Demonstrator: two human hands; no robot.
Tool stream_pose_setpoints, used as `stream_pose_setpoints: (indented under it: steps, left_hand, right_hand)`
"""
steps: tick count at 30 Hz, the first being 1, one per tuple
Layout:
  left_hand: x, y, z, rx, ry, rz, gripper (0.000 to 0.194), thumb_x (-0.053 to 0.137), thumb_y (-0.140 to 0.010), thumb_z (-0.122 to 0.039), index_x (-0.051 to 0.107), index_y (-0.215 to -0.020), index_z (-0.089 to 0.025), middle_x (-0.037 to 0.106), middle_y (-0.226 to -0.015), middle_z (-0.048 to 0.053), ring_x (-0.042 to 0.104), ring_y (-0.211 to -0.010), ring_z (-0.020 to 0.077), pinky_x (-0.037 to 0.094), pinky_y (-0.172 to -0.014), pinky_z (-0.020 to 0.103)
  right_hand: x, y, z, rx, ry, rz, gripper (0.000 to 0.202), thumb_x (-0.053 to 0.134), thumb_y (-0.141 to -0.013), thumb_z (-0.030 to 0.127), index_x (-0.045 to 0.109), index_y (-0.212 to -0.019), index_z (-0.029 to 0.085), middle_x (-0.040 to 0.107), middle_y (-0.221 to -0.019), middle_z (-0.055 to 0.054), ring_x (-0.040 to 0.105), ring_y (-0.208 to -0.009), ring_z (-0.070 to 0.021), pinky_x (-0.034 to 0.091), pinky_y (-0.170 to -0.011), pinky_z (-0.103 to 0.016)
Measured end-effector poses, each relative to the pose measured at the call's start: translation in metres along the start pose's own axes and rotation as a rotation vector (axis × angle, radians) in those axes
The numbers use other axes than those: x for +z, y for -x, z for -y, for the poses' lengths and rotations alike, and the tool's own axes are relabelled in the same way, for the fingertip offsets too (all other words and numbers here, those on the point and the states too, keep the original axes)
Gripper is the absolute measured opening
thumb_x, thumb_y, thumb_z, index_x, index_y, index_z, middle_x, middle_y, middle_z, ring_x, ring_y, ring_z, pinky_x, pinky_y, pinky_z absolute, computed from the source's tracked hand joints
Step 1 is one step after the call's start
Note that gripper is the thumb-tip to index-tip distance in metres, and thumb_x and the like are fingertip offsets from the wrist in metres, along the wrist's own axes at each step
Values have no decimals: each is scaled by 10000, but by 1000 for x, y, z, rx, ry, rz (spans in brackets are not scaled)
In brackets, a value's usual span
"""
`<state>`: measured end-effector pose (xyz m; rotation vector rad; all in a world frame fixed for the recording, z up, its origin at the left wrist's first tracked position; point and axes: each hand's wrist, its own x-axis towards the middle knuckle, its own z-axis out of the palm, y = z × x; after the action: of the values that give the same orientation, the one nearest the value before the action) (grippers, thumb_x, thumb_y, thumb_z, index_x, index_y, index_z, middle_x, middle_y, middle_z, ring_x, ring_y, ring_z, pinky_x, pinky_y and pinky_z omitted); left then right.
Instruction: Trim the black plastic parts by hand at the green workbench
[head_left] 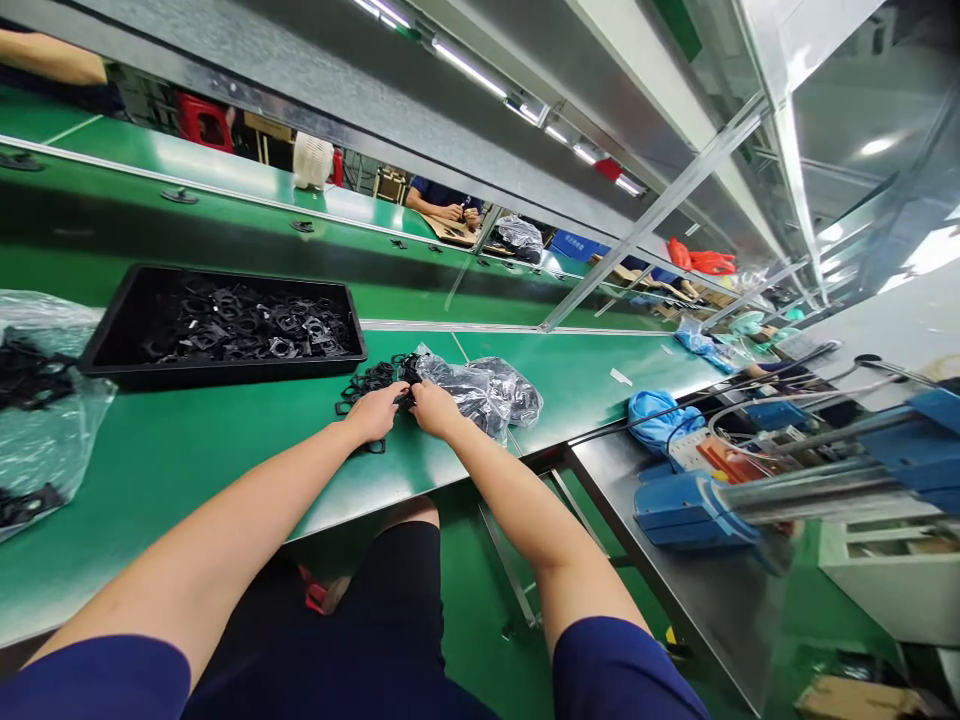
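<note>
Both hands, left hand (377, 410) and right hand (433, 407), grip black parts (375, 379) (no legible markings).

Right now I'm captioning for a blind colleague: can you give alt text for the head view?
Both hands, left hand and right hand, meet over a pile of black plastic parts on a green bench, beside a clear bag. A black tray of similar parts sits behind.

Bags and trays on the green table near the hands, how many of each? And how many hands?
Clear bags: 2, one at the left edge, one by the hands
Black tray: 1
Hands: 2, left hand, right hand
Total: 5
</note>
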<state>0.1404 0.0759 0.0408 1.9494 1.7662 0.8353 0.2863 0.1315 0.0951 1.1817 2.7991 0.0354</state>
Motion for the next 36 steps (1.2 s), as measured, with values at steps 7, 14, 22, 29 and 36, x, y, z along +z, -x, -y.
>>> stream_pose_setpoints:
  steps: [7,14,22,29,36]
  left_hand:
    - [-3,4,-5,76,-4,43,482,487,-818,-201,429,-1291,-270,654,-1160,63,621,-1033,235,461,-865,341]
    - [-1,8,-3,93,-16,116,560,466,-824,-219,320,-1364,-221,689,-1023,78,654,-919,229,462,-809,326]
    - [-10,-3,-4,190,-115,160,267,457,-841,-277,480,-1107,-266,652,-1035,50,621,-953,228,444,-791,323]
    - [3,-4,-1,178,-80,142,207,456,-840,-299,465,-1026,-209,613,-927,83,594,-886,237,443,-740,336]
    - [11,-3,14,217,-42,130,139,392,-872,-292,485,-928,-205,571,-853,70,543,-818,214,432,-741,347]
  right_hand:
    - [8,8,-9,-43,-112,-26,209,597,-813,180,544,-1006,120,585,-1002,-124,569,-923,-216,426,-795,-310]
    - [15,11,-17,-168,-227,-58,172,599,-796,144,570,-965,140,599,-925,-76,551,-854,-165,401,-780,-266]
    - [21,10,-19,-206,-228,-109,214,641,-779,258,555,-932,135,603,-886,-74,536,-815,-167,383,-724,-258]
    - [37,5,-17,-172,-226,-134,250,666,-745,379,530,-745,170,539,-701,-4,456,-654,-128,291,-606,-236]
    - [47,11,-34,-148,-295,-125,412,599,-808,453,426,-563,170,412,-556,35,336,-551,-92,216,-554,-232]
